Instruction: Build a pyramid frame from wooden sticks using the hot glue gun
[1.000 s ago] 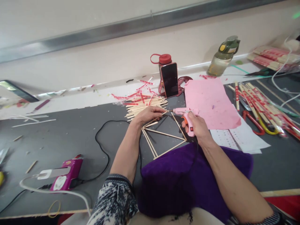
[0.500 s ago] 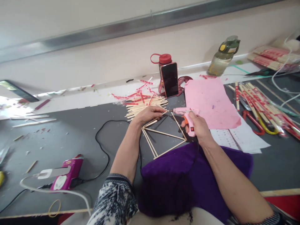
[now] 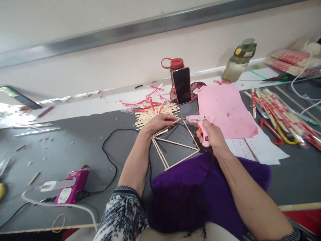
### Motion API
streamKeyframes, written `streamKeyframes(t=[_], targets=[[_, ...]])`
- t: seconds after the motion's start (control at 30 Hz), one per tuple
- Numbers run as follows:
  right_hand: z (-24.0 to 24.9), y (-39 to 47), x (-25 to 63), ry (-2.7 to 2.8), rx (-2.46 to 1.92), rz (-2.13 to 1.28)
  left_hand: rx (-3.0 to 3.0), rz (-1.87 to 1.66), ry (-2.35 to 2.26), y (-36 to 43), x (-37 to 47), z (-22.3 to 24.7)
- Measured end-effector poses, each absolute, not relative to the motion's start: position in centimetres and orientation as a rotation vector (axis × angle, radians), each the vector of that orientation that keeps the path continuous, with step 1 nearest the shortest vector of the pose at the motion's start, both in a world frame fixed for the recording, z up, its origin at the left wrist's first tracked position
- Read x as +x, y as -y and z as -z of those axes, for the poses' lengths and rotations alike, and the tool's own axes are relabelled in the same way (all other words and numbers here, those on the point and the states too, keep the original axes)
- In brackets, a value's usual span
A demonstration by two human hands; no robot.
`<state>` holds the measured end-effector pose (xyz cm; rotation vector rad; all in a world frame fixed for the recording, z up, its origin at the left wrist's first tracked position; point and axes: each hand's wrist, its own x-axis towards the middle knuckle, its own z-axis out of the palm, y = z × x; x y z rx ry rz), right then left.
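Note:
My left hand [image 3: 163, 122] pinches a wooden chopstick [image 3: 177, 121], its tip poking out past the fingertips. This stick sits at the upper side of a frame of joined chopsticks [image 3: 175, 143] on the grey table. In my right hand [image 3: 212, 134] is a pink hot glue gun [image 3: 200, 119], a finger at its orange trigger. The nozzle points left, a small gap from the chopstick's tip. Behind my left hand lies a pile of loose chopsticks [image 3: 160, 110]. A purple cloth [image 3: 238, 187] spreads below the frame.
A phone [image 3: 181, 85] leans on a red-capped bottle [image 3: 177, 62]. Pink sheet [image 3: 225, 107] and white papers [image 3: 260, 150] lie right, near wrapped chopsticks [image 3: 283, 113] and scissors [image 3: 272, 130]. A black cord [image 3: 116, 164] runs to a magenta power strip [image 3: 75, 184]. A green-lidded bottle [image 3: 237, 63] stands behind.
The glue gun has shifted slightly right, so its nozzle is now a little apart from the chopstick's tip. My left hand and the frame stay in place.

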<state>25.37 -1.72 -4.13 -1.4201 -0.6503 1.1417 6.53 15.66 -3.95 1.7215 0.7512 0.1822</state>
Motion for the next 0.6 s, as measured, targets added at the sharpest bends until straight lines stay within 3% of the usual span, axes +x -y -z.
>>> streamKeyframes(t=[0.6], targets=[[3.56,1.88,25.55,0.705,-1.491,-1.153,1.711,-0.174,-0.746,-15.75,6.5,4.16]])
